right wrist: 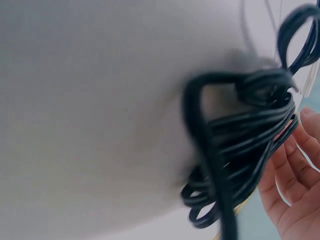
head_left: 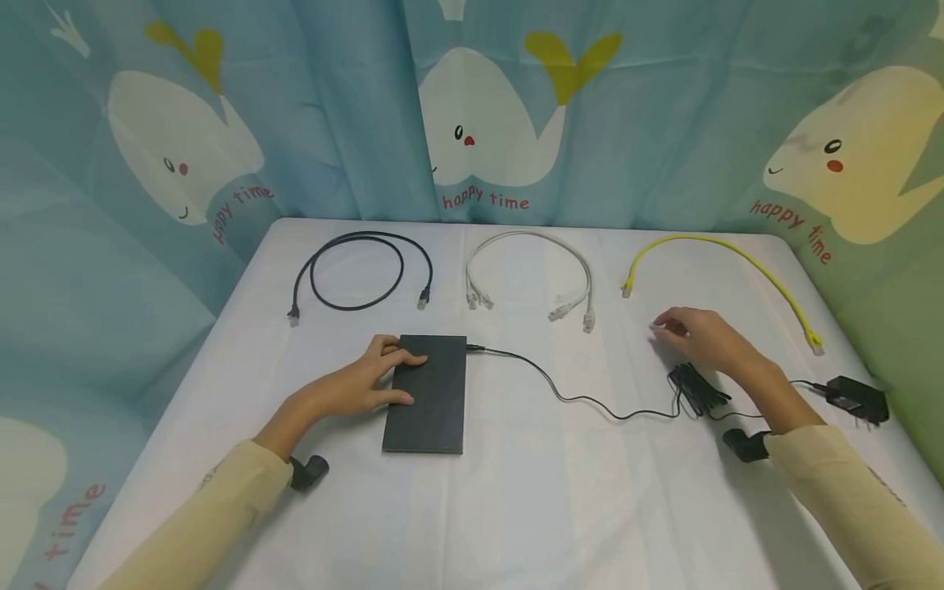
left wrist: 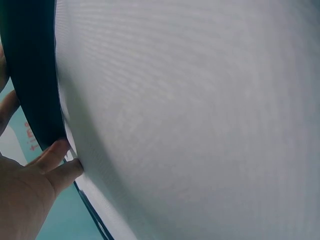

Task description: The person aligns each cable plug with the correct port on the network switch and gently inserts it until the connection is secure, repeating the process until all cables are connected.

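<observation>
In the head view a flat black box (head_left: 429, 410) lies left of the table's middle. My left hand (head_left: 361, 381) rests over its left side, thumb and index finger on the top face, other fingers at the far left corner. A thin black cable (head_left: 560, 395) runs from a plug at the box's right edge to a bundled coil (head_left: 696, 389). Beyond the coil, my right hand (head_left: 704, 336) is raised above the table, a small whitish piece (head_left: 654, 327) at its fingertips. The right wrist view shows the coil (right wrist: 250, 145) in front of the fingers, partly hiding them.
A black power adapter (head_left: 855, 399) lies at the right edge. Along the back are a black network cable (head_left: 357, 308), white network cables (head_left: 583, 266) and a yellow network cable (head_left: 752, 260). The white tabletop (head_left: 531, 508) meets a patterned curtain (head_left: 354, 123).
</observation>
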A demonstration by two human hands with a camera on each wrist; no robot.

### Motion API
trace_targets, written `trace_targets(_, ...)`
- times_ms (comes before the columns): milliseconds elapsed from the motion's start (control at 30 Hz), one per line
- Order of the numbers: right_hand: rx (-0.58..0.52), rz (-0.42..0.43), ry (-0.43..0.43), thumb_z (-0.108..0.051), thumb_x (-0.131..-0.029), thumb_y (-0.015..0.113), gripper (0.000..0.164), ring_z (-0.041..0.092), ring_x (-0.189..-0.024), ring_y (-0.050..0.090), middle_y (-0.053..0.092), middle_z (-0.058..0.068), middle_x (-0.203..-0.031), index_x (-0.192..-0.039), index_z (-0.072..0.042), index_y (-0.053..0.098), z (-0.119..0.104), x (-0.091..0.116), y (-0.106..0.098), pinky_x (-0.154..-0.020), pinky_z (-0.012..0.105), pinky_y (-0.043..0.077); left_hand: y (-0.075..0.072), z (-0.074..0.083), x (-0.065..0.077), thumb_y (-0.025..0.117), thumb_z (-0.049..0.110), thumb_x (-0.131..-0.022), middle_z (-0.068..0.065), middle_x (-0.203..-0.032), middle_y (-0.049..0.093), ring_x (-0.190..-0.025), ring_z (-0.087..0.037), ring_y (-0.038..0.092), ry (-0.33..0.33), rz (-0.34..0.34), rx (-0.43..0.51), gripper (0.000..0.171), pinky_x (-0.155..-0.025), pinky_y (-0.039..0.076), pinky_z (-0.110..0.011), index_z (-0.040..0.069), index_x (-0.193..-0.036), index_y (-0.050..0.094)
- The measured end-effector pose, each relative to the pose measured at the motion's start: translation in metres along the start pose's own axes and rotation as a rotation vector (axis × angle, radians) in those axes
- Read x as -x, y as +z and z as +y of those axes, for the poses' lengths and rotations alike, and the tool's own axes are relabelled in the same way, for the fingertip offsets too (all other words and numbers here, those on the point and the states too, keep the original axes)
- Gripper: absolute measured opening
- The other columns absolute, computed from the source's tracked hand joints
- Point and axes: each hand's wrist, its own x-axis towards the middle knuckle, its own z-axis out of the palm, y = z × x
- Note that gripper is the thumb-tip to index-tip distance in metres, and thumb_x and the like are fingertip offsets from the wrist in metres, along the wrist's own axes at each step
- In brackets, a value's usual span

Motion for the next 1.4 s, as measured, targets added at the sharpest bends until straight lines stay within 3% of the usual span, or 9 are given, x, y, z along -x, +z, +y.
trace_targets(633,-0.003,0.058,0.005,-0.005,-0.090,0.058,0.020,0.036,-0.087,0.058,0.064,0.022,-0.092,-0.105,0.009,0.061,0.020,0.010,-0.005,-0.075,0.052,0.046,0.000,0.001,0.001,0.067,0.038,-0.086,-0.024,-0.144,0.015,-0.136,-0.040,0.016,0.008,0.015,-0.005,0.059,-0.100,0.030,-0.058,0.017,-0.137,0.047)
trace_targets(1100,-0.017,0.044,0.093,-0.013,-0.093,0.058,0.027,0.040,-0.092,0.056,0.062,0.027,-0.098,-0.108,0.009,0.059,0.036,0.018,-0.009,-0.079,0.056,0.043,0.002,-0.001,0.000,0.066,0.040,-0.086,-0.022,-0.145,0.014,-0.136,-0.039,0.016,0.007,0.010,-0.003,0.059,-0.101,0.030,-0.057,0.019,-0.138,0.046)
trace_targets(1400,-0.027,0.052,0.098,-0.016,-0.094,0.057,0.028,0.041,-0.093,0.056,0.062,0.026,-0.098,-0.108,0.008,0.060,0.044,0.021,-0.010,-0.080,0.057,0.043,0.001,0.001,0.002,0.066,0.038,-0.087,-0.023,-0.144,0.015,-0.136,-0.039,0.015,0.001,0.005,0.001,0.059,-0.101,0.030,-0.057,0.017,-0.138,0.046)
